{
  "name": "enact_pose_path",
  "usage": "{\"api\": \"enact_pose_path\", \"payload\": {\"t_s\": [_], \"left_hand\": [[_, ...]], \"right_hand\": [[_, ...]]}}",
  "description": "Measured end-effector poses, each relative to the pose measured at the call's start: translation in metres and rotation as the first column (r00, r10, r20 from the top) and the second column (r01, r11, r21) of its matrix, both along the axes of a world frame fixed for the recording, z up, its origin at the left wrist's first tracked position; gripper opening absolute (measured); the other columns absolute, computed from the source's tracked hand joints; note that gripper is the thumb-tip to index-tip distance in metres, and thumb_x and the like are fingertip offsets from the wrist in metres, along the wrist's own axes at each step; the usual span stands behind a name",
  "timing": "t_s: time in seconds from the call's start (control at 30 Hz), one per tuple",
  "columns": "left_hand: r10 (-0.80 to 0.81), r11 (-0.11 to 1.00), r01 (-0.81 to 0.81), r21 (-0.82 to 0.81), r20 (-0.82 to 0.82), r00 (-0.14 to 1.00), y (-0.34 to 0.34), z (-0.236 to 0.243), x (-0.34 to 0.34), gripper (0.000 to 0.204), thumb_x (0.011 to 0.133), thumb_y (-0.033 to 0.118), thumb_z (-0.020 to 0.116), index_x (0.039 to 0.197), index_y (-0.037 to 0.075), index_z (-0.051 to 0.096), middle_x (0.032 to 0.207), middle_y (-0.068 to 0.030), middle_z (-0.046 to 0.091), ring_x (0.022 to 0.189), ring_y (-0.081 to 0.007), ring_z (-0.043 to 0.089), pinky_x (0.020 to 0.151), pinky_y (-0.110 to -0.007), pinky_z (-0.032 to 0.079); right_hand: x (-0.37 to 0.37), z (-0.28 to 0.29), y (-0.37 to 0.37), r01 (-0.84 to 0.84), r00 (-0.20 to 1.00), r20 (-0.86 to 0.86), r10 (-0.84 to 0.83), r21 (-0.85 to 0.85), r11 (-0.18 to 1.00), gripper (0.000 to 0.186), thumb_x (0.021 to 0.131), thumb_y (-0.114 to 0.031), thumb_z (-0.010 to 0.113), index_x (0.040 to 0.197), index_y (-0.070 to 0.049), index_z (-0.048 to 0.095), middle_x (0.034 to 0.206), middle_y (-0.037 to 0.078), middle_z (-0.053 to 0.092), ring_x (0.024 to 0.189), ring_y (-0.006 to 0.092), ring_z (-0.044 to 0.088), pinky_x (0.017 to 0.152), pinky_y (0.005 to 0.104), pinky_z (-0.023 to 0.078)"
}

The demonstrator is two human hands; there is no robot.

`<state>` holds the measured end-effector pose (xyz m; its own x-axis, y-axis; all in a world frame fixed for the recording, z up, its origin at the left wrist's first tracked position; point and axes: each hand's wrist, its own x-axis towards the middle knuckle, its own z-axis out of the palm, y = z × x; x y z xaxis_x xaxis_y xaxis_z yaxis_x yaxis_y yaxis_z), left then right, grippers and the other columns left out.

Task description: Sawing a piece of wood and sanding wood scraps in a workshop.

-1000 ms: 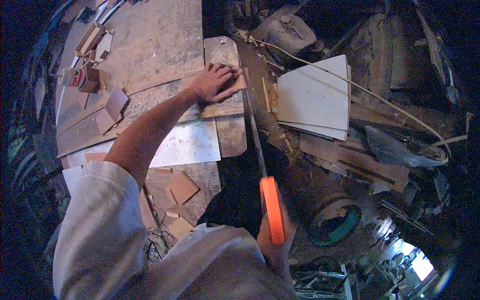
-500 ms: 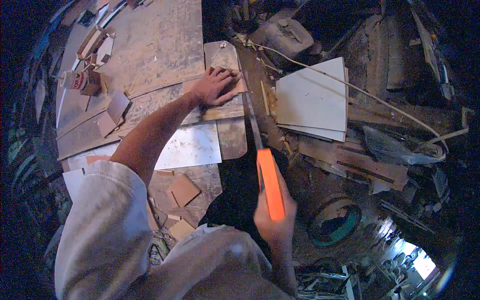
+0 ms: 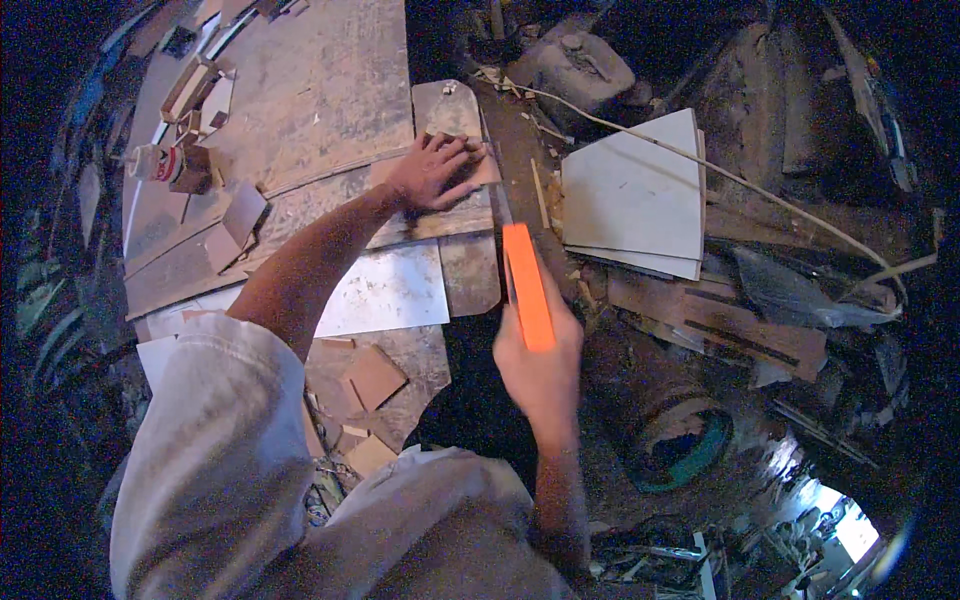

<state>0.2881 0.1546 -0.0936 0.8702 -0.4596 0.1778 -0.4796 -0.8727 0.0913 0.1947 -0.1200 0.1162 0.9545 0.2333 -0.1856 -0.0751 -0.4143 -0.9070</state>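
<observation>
A handsaw with an orange handle is gripped in my right hand, whose fingers are wrapped round it. Its narrow blade points away from me along the right end of the workbench. My left hand lies with spread fingers on a small light-brown board at that end, pressing it from above. The blade runs beside the board's right edge; whether its teeth are in the wood I cannot tell.
White panels lie on the cluttered floor at right, with a pale cable across them. A plastic jerrycan stands behind. A white sheet, brown offcuts and a white bottle sit on the bench.
My right hand has pushed the saw forward, away from me, so less of its blade shows near the handle. My left hand has stayed in place on the board.
</observation>
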Motion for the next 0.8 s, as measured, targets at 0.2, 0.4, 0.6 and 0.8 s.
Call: {"api": "enact_pose_path", "payload": {"t_s": [0.2,0.4,0.6,0.8], "left_hand": [[0.001,1.000,0.000,-0.029,0.008,1.000,-0.009,0.002,0.002,0.060,0.090,0.042,0.059,0.140,0.009,0.048,0.127,-0.0162,0.054,0.114,-0.0346,0.048,0.095,-0.049,0.036],[-0.020,0.998,0.022,-0.060,0.031,0.999,-0.014,0.010,0.011,0.061,0.091,0.042,0.059,0.142,0.011,0.047,0.131,-0.0171,0.053,0.115,-0.0352,0.048,0.096,-0.050,0.036],[0.037,0.999,-0.038,-0.026,-0.024,0.999,-0.010,0.005,0.005,0.061,0.090,0.041,0.060,0.140,0.010,0.048,0.133,-0.0171,0.051,0.117,-0.0351,0.047,0.100,-0.051,0.035],[0.014,0.999,-0.015,-0.040,-0.031,0.999,-0.009,0.004,0.002,0.062,0.089,0.041,0.060,0.140,0.009,0.047,0.132,-0.0162,0.051,0.117,-0.0351,0.047,0.100,-0.051,0.035]], "right_hand": [[0.011,0.004,-0.001,-0.046,0.995,-0.089,0.042,-0.038,0.998,0.061,0.084,-0.002,0.055,0.144,-0.005,0.043,0.117,0.028,0.064,0.100,0.0430,0.066,0.084,0.0457,0.055],[0.039,-0.038,0.026,0.004,0.999,-0.051,-0.004,-0.017,1.000,0.045,0.085,0.001,0.053,0.129,0.003,0.055,0.104,0.024,0.066,0.093,0.0328,0.068,0.082,0.0374,0.053],[-0.013,0.047,-0.018,-0.005,0.995,-0.098,-0.003,-0.081,0.997,0.049,0.085,0.001,0.054,0.134,0.001,0.053,0.108,0.026,0.066,0.097,0.0359,0.068,0.084,0.0384,0.053],[0.020,-0.011,0.009,-0.062,0.997,-0.052,0.059,-0.057,0.996,0.064,0.080,-0.002,0.058,0.142,-0.004,0.044,0.110,0.029,0.065,0.093,0.0454,0.066,0.080,0.0499,0.055]]}}
